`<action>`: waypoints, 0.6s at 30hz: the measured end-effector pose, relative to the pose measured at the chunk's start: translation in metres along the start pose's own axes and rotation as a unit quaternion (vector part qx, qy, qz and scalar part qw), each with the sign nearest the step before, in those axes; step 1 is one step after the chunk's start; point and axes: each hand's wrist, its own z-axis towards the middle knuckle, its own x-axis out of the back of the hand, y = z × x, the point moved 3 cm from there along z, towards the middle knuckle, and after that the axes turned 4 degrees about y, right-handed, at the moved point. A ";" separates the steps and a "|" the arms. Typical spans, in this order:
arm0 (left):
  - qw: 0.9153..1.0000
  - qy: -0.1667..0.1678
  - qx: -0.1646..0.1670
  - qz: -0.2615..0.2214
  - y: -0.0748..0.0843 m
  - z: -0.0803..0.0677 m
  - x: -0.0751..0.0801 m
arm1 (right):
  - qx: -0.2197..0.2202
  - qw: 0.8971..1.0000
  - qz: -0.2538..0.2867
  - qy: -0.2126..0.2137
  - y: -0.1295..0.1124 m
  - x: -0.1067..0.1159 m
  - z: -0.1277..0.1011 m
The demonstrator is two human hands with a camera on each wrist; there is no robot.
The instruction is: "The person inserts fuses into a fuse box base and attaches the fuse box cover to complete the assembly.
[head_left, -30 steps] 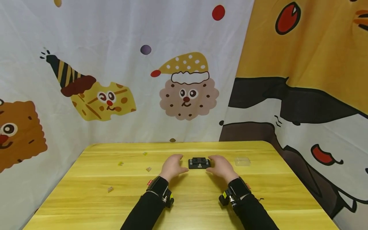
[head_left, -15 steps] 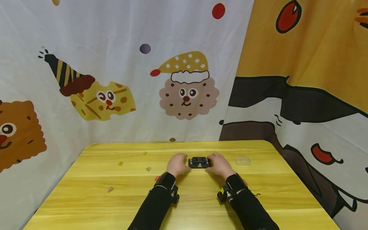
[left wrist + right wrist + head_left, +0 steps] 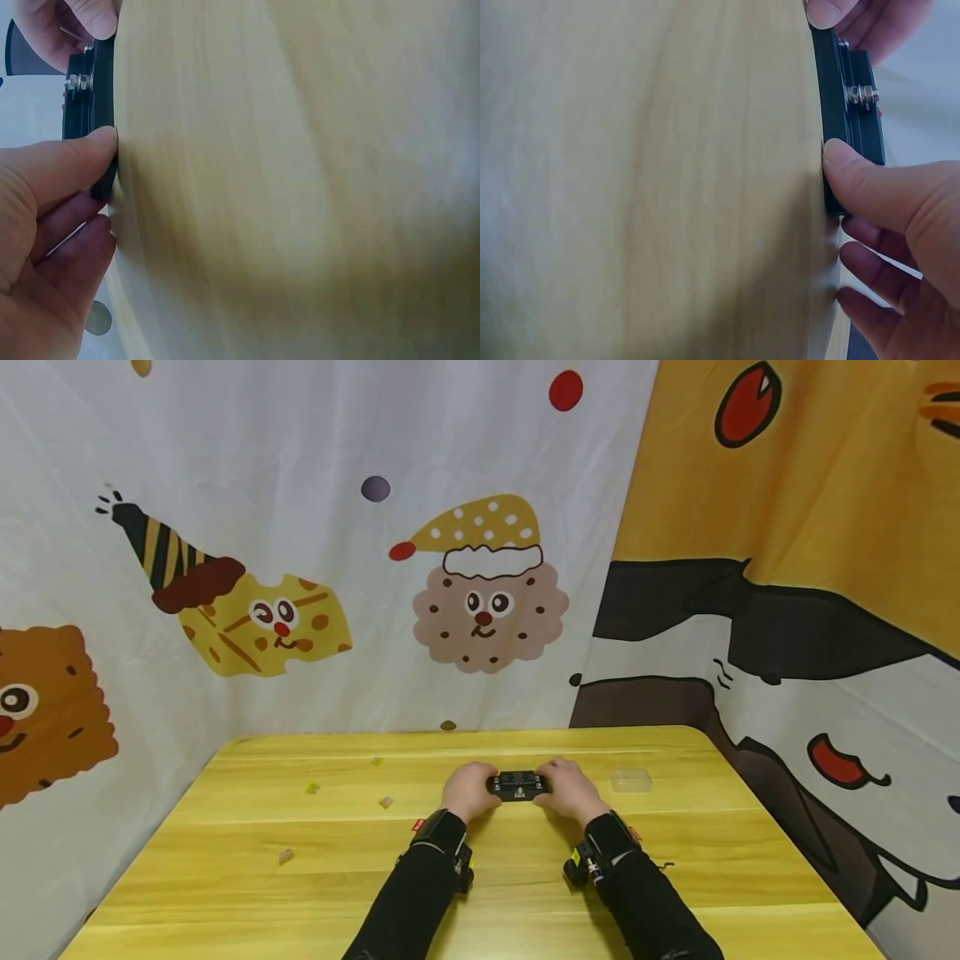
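Gripping the black rectangular block with metal bolts (image 3: 517,786) from both ends, the two bare hands meet it just right of centre in the head view, below the middle of the frame. The left hand (image 3: 468,789) pinches its left end, thumb on the near side; the right hand (image 3: 572,791) pinches the right end likewise. Whether the block is slightly lifted cannot be told.

The yellow wood-grain table (image 3: 330,914) has its straight far edge against the white printed cloth (image 3: 300,460), with rounded corners at left and right; the block lies closer to that edge than to the bottom of the frame. Bare wood stretches between the two black sleeves and down to the lower border. Right of the right hand, near it, sits the clear plastic box (image 3: 631,781), the closest neighbour on that side. On the left half, well apart from the left hand, lie scattered small pieces, two yellow-green and two brownish.

The small red tag (image 3: 418,824) at the left wrist bears pale marks too small to read; the bolted face of the block has a whitish mark, likewise illegible.
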 end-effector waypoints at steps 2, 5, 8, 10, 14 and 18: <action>1.000 -0.002 -0.003 0.001 -0.001 0.000 0.001 | 0.001 1.000 -0.006 -0.001 -0.001 -0.001 0.000; 1.000 -0.008 -0.011 0.001 -0.001 0.000 0.003 | 0.002 1.000 -0.009 -0.005 -0.003 -0.003 0.000; 1.000 -0.015 -0.019 -0.004 -0.002 0.000 0.006 | 0.005 1.000 -0.008 -0.010 -0.005 -0.003 0.000; 1.000 -0.019 -0.021 -0.014 -0.003 -0.001 0.007 | 0.006 1.000 -0.005 -0.015 -0.006 -0.002 -0.001; 0.998 -0.023 -0.028 -0.041 -0.006 -0.001 0.011 | 0.016 1.000 0.008 -0.022 -0.009 0.000 -0.003; 0.997 -0.031 -0.044 -0.048 -0.011 -0.003 0.016 | 0.028 0.999 0.019 -0.026 -0.014 0.002 -0.006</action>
